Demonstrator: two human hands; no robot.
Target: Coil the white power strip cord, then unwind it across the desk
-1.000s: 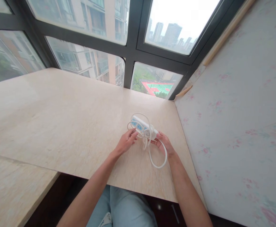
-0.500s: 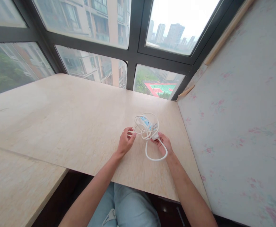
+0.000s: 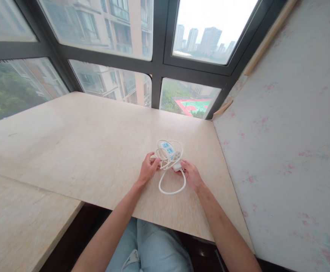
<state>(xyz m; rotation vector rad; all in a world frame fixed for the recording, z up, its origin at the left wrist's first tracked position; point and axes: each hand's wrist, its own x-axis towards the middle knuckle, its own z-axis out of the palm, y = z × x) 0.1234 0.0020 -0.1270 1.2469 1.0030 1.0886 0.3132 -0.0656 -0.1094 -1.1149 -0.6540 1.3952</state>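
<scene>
Between my hands is a white power strip (image 3: pixel 170 150) with blue socket faces, its white cord (image 3: pixel 171 193) looped loosely over it and hanging in a wide loop at the near end. My right hand (image 3: pixel 191 173) grips the near end of the strip, where the cord comes out. At the left side, my left hand (image 3: pixel 149 167) has its thumb and fingers closed on the coiled cord. The fingertips of both hands are partly hidden by the cord and strip.
A beige marble-look counter (image 3: pixel 102 151) spreads out under my hands. Dark-framed windows (image 3: pixel 158 68) stand behind it, and a flower-patterned wall (image 3: pixel 278 143) borders it on the right. A lower counter section (image 3: pixel 17 219) lies at the near left.
The power strip and its cord have moved left, along with my right hand. My left hand, apart from the cord before, has closed on the coils.
</scene>
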